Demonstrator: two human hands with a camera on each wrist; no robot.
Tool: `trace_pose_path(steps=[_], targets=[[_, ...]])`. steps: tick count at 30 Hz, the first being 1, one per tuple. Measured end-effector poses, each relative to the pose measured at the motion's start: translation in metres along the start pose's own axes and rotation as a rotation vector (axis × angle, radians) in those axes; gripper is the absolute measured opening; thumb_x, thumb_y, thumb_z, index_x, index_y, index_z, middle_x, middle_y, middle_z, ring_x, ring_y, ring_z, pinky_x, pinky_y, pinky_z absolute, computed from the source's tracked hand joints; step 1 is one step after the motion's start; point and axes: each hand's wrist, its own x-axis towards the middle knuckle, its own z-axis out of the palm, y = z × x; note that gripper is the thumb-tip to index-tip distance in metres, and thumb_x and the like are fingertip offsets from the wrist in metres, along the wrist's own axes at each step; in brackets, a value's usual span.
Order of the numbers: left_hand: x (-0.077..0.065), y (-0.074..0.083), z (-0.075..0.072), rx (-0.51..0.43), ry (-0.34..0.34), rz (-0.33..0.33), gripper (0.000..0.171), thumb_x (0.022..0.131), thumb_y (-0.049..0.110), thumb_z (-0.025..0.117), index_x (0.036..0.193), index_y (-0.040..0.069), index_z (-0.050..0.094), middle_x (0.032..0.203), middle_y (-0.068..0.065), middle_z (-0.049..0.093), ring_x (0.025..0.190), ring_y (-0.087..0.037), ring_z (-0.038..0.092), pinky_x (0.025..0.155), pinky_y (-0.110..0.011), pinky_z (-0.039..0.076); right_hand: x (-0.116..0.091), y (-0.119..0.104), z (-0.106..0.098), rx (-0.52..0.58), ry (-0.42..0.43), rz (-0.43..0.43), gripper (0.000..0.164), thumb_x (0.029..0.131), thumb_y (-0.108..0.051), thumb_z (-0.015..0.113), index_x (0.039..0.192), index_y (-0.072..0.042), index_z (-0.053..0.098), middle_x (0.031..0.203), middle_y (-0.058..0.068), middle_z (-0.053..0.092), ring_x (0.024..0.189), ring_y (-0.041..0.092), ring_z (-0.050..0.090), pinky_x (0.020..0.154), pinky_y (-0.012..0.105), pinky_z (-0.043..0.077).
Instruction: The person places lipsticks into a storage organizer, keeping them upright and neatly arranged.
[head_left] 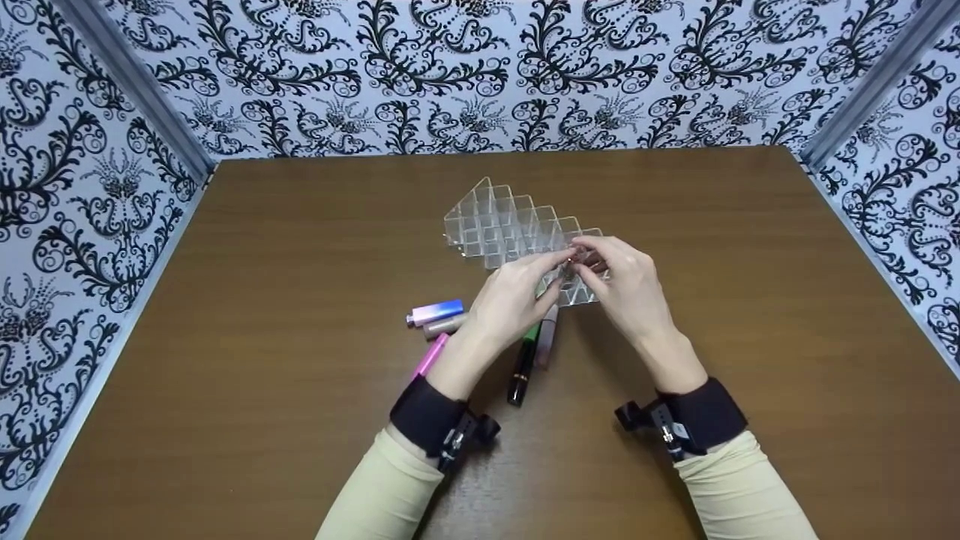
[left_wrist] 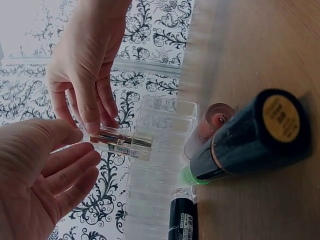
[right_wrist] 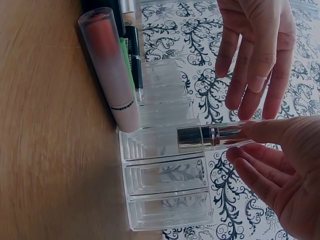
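Note:
Over the near right part of a clear stepped lipstick holder (head_left: 517,221), my right hand (head_left: 626,289) pinches a lipstick tube (right_wrist: 215,136) between thumb and fingers. The tube has a shiny gold base and a clear end; its base overlaps the holder's compartments in the right wrist view. My left hand (head_left: 510,296) is close beside it, fingers loosely extended, with the fingertips (left_wrist: 75,135) right at the tube's clear end. Below the left hand lie a black tube with a green part (head_left: 523,367) and a pale pink lip gloss tube (right_wrist: 111,70).
Left of my left wrist lie a pink-and-blue tube (head_left: 436,312), a grey tube (head_left: 444,325) and a bright pink tube (head_left: 430,356). A smaller black tube with a white label (left_wrist: 182,220) is beside the holder. Patterned walls (head_left: 450,75) border the wooden table (head_left: 300,247).

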Motion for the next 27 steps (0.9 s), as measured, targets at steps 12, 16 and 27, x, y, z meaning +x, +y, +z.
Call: trace_pose_path(steps=[12, 16, 27], targets=[[-0.0002, 0.0019, -0.0031, 0.05, -0.099, -0.015, 0.044, 0.098, 0.011, 0.063, 0.141, 0.006, 0.06, 0.134, -0.012, 0.065, 0.123, -0.026, 0.062, 0.101, -0.037, 0.05, -0.0016, 0.0012, 0.0015, 0.003, -0.041, -0.003, 0.027, 0.086, 0.007, 0.075, 0.113, 0.005, 0.072, 0.102, 0.018, 0.073, 0.084, 0.032, 0.072, 0.073, 0.046, 0.059], [-0.0003, 0.0022, -0.0037, 0.062, -0.129, -0.03, 0.045, 0.099, 0.013, 0.063, 0.143, 0.007, 0.058, 0.136, -0.012, 0.063, 0.125, -0.026, 0.061, 0.103, -0.037, 0.049, -0.0006, 0.0016, 0.0013, 0.015, -0.06, 0.008, 0.026, 0.086, 0.007, 0.075, 0.112, 0.006, 0.072, 0.102, 0.018, 0.073, 0.085, 0.032, 0.072, 0.074, 0.046, 0.059], [-0.0024, 0.0047, -0.0005, 0.093, -0.175, -0.039, 0.047, 0.098, 0.013, 0.065, 0.144, 0.007, 0.057, 0.138, -0.012, 0.063, 0.125, -0.025, 0.061, 0.1, -0.038, 0.051, -0.0026, 0.0053, 0.0011, -0.051, -0.111, 0.02, 0.023, 0.086, 0.001, 0.077, 0.109, 0.002, 0.073, 0.096, 0.017, 0.074, 0.085, 0.035, 0.069, 0.075, 0.048, 0.055]])
